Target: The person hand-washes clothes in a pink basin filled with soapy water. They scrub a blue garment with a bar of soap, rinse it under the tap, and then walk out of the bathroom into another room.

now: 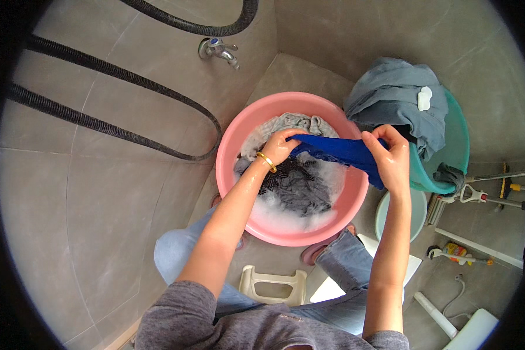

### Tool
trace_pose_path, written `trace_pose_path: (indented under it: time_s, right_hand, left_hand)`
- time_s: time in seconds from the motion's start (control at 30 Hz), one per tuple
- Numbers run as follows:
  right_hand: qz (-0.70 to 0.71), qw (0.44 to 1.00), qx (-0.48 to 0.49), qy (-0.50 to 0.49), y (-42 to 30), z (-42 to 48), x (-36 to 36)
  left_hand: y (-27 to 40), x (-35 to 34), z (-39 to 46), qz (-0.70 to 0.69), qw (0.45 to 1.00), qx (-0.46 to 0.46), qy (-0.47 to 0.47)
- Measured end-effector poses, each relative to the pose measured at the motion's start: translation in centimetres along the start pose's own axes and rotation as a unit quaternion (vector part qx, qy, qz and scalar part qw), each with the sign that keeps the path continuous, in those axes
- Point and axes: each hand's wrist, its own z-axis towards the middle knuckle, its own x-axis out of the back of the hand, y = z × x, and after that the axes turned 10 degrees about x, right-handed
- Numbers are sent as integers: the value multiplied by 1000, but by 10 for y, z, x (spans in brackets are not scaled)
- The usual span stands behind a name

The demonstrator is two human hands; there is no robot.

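Note:
A wet blue cloth (pixel 339 150) is stretched between my two hands above a round pink basin (pixel 232 131). My left hand (pixel 284 146), with a gold-coloured bangle at the wrist, grips one end over the middle of the basin. At the basin's right rim, my right hand (pixel 390 153) pinches the other end between thumb and fingers, and part of the cloth hangs down there. Inside the basin lie a dark grey garment (pixel 299 190), a black striped garment and a light grey checked cloth (pixel 288 122) in sudsy water.
Grey-blue clothing (pixel 389 94) is heaped over a green tub (pixel 461 140) at the right, beside a small pale basin (pixel 415 218). A wall tap (pixel 221 50) and black corrugated hoses (pixel 127 74) are upper left. A cream plastic stool (pixel 273 295) stands near my legs; mops (pixel 472 192) lie right.

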Motion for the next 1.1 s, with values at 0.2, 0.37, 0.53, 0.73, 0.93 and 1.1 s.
trace_pose_path:
  time_s: [0.2, 0.37, 0.53, 0.73, 0.93, 1.1]
  right_hand:
    - [250, 967, -47, -30, -2, -1, -7]
    - [336, 935, -19, -109, -20, -1, -12]
    - [300, 948, -32, -102, -18, 3, -17]
    - [252, 963, -60, 69, 24, 0, 28]
    - [221, 966, -83, 104, 71, -8, 39]
    - [-203, 941, -168, -213, 159, -10, -9]
  left_hand:
    - [-17, 3, -2, -12, 991, -4, 131]
    - [-3, -40, -8, -303, 868, 353, 175]
    - [-8, -71, -20, -506, 831, 209, -97]
    - [-38, -23, -9, -243, 891, 346, 167]
    - [-78, 11, -17, -497, 779, 292, 246]
    - [-73, -12, -8, 283, 911, 158, 254]
